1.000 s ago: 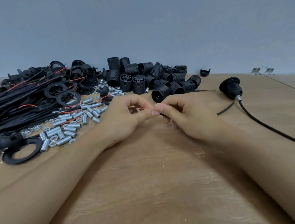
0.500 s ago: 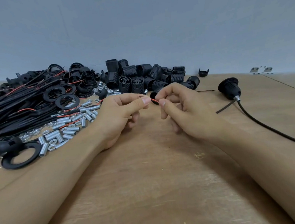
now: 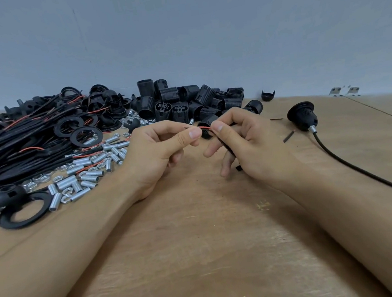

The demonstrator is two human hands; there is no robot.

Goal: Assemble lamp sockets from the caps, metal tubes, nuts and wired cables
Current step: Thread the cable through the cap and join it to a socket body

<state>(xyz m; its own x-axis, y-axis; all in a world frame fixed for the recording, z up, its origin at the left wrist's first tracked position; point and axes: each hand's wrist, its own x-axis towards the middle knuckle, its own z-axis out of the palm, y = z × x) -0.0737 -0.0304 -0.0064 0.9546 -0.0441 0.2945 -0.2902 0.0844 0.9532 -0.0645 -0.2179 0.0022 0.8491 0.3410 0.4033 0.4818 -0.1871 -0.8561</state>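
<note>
While the brown wooden tabletop (image 3: 198, 243) carries heaps of black parts, the left hand (image 3: 157, 151) and right hand (image 3: 244, 141) hover above its middle. Each grip pinches the thin black cable with a red wire (image 3: 222, 143): its red end runs sideways between the thumbs, its black length slanting down toward the person.

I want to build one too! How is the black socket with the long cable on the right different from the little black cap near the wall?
The socket is bigger and looks put together, with a metal tube and a cable coming out of it. The little cap is bare, with no tube or cable. The socket lies nearer the right hand; the cap sits farther back by the wall. Both are black and rest on the wooden table.
</note>
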